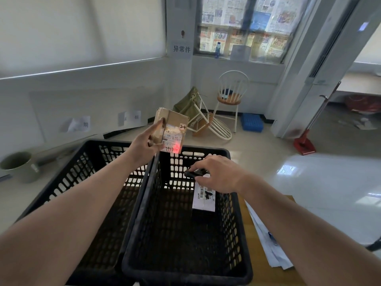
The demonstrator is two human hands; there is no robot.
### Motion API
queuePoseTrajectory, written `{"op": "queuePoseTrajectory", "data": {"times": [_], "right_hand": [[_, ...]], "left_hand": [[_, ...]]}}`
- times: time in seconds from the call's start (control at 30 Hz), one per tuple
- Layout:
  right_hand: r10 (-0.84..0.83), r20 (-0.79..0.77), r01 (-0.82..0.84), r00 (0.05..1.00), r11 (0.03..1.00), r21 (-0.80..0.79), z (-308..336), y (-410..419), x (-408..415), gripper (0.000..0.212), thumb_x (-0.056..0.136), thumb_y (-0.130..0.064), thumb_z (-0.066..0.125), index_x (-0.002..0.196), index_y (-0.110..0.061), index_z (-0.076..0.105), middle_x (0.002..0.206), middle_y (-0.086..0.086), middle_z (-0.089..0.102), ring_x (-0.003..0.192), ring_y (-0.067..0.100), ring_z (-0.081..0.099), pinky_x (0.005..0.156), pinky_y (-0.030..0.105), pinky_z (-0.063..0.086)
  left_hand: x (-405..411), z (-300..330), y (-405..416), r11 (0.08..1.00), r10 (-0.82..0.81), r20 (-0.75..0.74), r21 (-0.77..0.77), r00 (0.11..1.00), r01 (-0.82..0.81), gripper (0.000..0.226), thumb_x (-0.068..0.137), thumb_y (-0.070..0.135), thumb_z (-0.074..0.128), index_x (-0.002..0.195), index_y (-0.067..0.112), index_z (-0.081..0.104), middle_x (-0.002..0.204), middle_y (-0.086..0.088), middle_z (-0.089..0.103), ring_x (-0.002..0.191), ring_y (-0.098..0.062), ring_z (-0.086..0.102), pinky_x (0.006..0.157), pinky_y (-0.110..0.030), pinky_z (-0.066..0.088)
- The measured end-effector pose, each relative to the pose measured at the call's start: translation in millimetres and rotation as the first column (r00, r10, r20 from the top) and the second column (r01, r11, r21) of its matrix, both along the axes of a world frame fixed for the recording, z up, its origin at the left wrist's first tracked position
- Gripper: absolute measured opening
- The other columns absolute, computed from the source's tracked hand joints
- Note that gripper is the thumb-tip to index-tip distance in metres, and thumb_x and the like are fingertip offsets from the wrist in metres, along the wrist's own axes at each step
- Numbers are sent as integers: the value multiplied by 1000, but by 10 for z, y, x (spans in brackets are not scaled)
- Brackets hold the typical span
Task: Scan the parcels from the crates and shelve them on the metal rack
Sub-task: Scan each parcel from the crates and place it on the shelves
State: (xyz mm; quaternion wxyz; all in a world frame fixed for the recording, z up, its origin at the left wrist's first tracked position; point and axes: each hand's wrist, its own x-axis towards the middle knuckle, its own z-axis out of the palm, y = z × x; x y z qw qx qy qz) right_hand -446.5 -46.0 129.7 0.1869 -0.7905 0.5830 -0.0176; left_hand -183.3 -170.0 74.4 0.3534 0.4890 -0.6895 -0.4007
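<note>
My left hand grips a small brown cardboard parcel above the far rims of two black plastic crates. Its white label faces me, and a red scanner light glows on the label's lower right corner. My right hand holds a small black scanner over the right crate, aimed at the parcel. Inside the right crate a dark parcel with a white barcode label leans against the far right wall. The left crate looks empty as far as I can see.
The crates sit on a wooden table with papers at its right edge. Behind stand a white chair, a toppled chair, a blue crate, a red dustpan and a green pot.
</note>
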Motion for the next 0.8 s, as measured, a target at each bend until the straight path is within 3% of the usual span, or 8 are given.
{"op": "queuePoseTrajectory", "data": {"times": [0.43,0.8], "right_hand": [[-12,-8,12,1000,1000,6,2,63,-60,37,104,-43,60,142,-44,62,129,-6,67,118,21,58,104,42,49],[99,-33,-100,995,995,-27,36,266,-424,39,105,-43,59,144,-44,59,137,-5,64,124,21,58,103,41,50]], "left_hand": [[-110,100,87,1000,5,13,-12,1000,-5,86,102,6,67,159,58,30,136,0,54,110,-12,63,75,-12,54],[-403,110,477,997,72,23,-9,997,-71,86,101,8,69,158,60,31,135,-6,60,123,-32,62,99,-29,53]]}}
